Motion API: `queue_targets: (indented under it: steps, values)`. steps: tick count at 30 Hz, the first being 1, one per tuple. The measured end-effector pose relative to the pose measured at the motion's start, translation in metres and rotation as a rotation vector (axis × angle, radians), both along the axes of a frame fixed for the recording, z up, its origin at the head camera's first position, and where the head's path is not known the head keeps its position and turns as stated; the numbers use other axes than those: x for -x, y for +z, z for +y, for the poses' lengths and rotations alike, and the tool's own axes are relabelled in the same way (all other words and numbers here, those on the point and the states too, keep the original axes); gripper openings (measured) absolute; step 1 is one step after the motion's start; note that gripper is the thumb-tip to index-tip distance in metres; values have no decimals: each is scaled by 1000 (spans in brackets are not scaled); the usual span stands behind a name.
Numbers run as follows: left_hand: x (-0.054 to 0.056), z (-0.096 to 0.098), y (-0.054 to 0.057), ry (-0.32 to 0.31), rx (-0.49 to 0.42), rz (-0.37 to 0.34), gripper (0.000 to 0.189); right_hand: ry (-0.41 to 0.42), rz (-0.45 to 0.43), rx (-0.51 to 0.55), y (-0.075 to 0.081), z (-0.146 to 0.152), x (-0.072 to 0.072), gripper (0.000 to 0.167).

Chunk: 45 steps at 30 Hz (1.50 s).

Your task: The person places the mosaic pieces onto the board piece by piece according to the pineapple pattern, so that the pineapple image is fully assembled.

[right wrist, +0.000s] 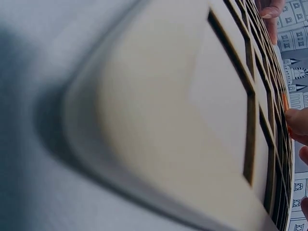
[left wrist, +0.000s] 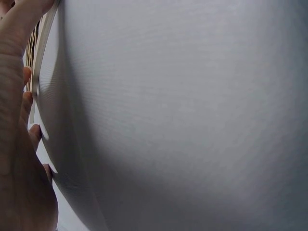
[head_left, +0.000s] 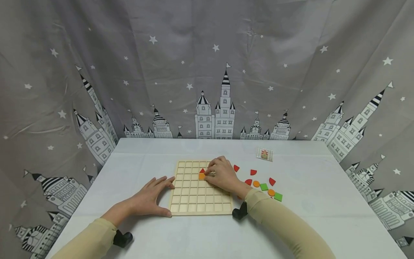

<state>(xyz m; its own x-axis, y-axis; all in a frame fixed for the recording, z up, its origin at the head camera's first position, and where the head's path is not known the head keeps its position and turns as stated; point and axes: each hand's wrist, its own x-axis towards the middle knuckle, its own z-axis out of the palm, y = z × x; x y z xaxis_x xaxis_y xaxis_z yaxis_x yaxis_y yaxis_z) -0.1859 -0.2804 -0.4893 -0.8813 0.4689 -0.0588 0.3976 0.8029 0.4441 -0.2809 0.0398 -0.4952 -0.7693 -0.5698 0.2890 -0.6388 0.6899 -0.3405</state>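
Note:
A pale wooden grid board lies flat on the white table. My left hand rests at its left side with fingers spread, the thumb by the near corner and fingertips at the left edge. Over the board's upper right part, my right hand pinches at an orange square piece set in the grid. Just beyond that piece sits a red triangle. In the right wrist view the thumb touches something orange; the other fingers partly hide it.
Right of the board lie loose pieces: red quarter-rounds, orange circles and green squares. Farther back is a small picture card. A grey curtain with castles and stars hangs behind the table.

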Motion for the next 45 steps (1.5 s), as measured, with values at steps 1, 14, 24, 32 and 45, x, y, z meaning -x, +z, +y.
queue_targets:
  steps: [1, 14, 24, 32, 45]
  values:
    - [0, 0, 0, -1, 1, 0, 91, -1, 3, -6, 0, 0, 0, 13]
    - [1, 1, 0, 5, 11, -3, 90, -29, -86, 68, 14, 17, 0, 21]
    - [1, 2, 0, 10, 21, 1, 92, -93, -145, 123, 30, 66, 4, 26]
    - [1, 2, 0, 40, 41, -12, 97, -188, -158, 134, 31, 108, 5, 28]
    - [0, 0, -2, 42, 19, -16, 95, -273, -195, 46, 26, 163, 2, 32]
